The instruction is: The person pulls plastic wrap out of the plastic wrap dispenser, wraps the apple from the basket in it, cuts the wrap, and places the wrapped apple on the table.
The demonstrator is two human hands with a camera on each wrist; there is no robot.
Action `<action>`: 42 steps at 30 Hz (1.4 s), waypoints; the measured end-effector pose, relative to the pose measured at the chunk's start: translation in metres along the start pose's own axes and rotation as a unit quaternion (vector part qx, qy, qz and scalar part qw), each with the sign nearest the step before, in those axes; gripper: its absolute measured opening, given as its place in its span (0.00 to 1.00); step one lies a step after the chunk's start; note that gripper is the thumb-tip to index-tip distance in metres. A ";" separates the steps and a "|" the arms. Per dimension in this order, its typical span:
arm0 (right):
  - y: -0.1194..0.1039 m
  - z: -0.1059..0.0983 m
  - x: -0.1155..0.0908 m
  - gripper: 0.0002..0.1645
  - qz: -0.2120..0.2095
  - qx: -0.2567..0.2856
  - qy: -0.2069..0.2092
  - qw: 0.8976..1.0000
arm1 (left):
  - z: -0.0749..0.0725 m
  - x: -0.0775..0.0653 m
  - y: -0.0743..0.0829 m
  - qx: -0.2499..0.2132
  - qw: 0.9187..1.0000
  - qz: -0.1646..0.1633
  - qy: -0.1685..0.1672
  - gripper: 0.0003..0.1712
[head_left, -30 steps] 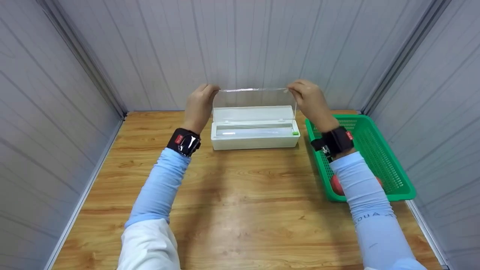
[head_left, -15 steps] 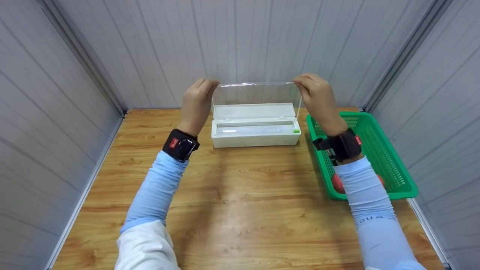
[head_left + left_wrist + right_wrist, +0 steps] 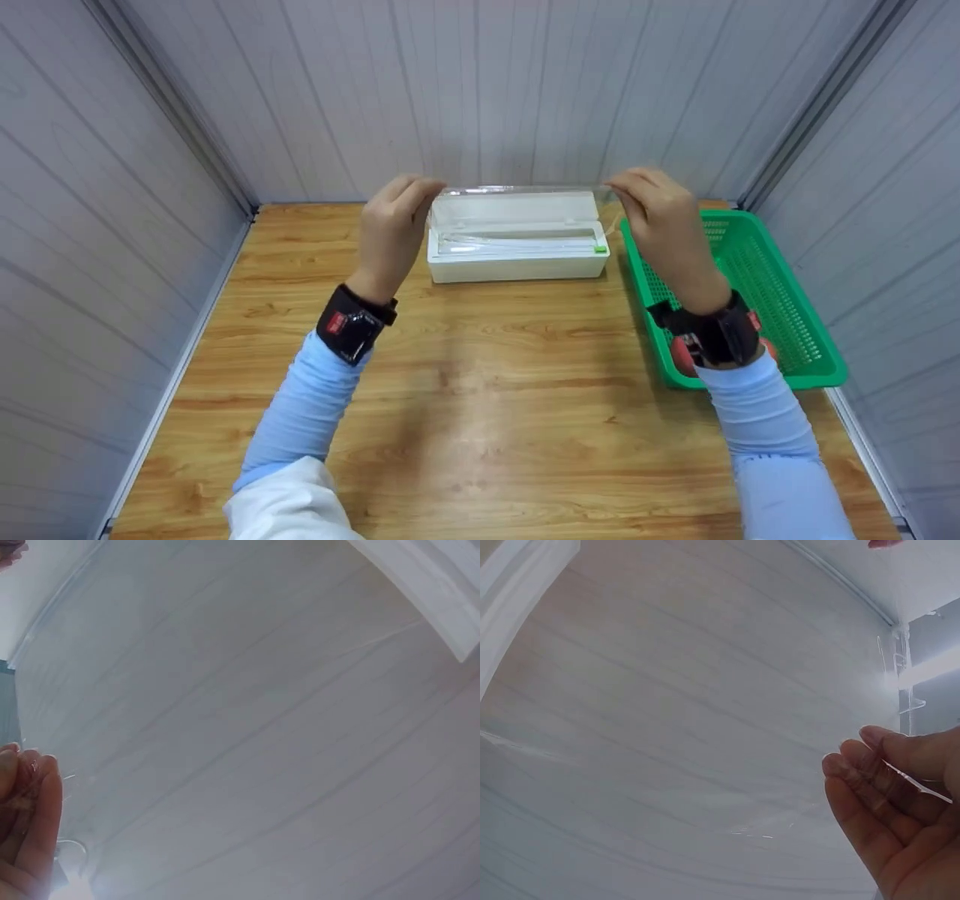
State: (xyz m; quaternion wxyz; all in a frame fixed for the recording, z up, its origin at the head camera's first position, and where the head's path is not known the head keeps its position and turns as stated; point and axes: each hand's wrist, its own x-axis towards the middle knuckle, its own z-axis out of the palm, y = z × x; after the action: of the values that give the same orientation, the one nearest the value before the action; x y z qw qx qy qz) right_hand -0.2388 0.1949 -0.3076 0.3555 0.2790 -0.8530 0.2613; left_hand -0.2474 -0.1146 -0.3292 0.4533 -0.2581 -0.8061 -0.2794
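Note:
A clear sheet of cling film [image 3: 525, 190] stretches between my two hands, its bunched front edge crossing the head view over the box's raised lid. My left hand [image 3: 394, 232] pinches one corner between thumb and fingers, and my right hand [image 3: 667, 229] pinches the other. Behind and below the film stands a white cling film dispenser box [image 3: 517, 270], lid up, a roll inside and a green slide cutter [image 3: 600, 250] at its right end. In the right wrist view, fine creases in the film [image 3: 765, 835] show beside the curled fingers [image 3: 862, 825].
To the right, a green plastic basket [image 3: 832, 364] holds red round things [image 3: 682, 358], partly hidden by the right wrist. The wooden table [image 3: 487, 420] is bounded by pale panel walls [image 3: 510, 90] at the back and both sides.
Both hands rose slightly, then dropped lower in the head view, and they now stand a little wider apart. The film's held edge came down over the lid. The head view has shifted slightly.

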 end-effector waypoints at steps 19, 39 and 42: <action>-0.039 -0.017 -0.060 0.09 -0.006 0.024 0.044 0.999 | -0.031 -0.052 0.042 -0.033 0.997 0.065 0.040 0.07; -0.065 -0.018 -0.132 0.11 0.023 0.017 0.016 0.999 | -0.054 -0.119 0.070 -0.028 0.996 0.081 -0.001 0.06; -0.070 -0.017 -0.144 0.13 0.020 0.022 0.012 0.999 | -0.059 -0.130 0.073 -0.033 0.995 0.089 -0.019 0.07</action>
State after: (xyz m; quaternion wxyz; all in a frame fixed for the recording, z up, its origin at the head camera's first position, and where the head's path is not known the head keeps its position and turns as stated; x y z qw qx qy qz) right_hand -0.0994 0.1979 -0.3882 0.3538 0.2663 -0.8482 0.2906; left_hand -0.1048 -0.1240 -0.4019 0.4522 -0.3486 -0.7789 -0.2596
